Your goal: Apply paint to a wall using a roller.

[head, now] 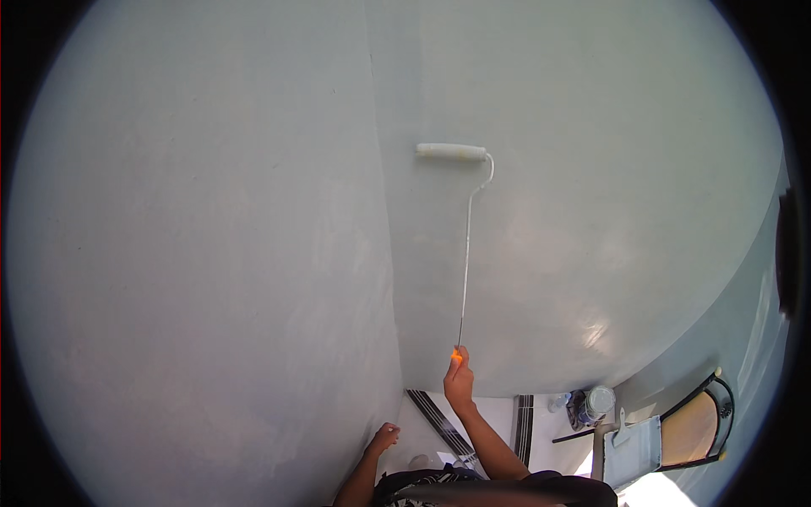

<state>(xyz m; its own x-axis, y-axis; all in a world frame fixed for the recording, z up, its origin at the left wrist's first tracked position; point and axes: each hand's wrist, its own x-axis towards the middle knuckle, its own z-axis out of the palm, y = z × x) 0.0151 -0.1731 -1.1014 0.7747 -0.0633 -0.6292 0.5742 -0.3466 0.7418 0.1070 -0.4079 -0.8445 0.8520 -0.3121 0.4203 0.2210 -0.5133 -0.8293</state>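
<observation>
My right hand [459, 380] grips the orange handle [456, 356] of a paint roller. Its long thin metal frame [467, 253] rises to the white roller sleeve [450, 151], which lies level against the pale grey-blue wall [570, 190], just right of the room corner. Low at the left, my left hand [385, 436] hangs beside the left wall [222, 253], its fingers partly curled and no object visible in it. Whether its fingertips touch one another is too small to tell.
At the lower right, a paint tray [632, 453] with a brush or scraper [624, 428] rests on a metal-framed chair [690, 428]. A lidded bucket [598, 404] and a clear plastic bottle [559, 402] stand on the white floor with dark striped bands [524, 424].
</observation>
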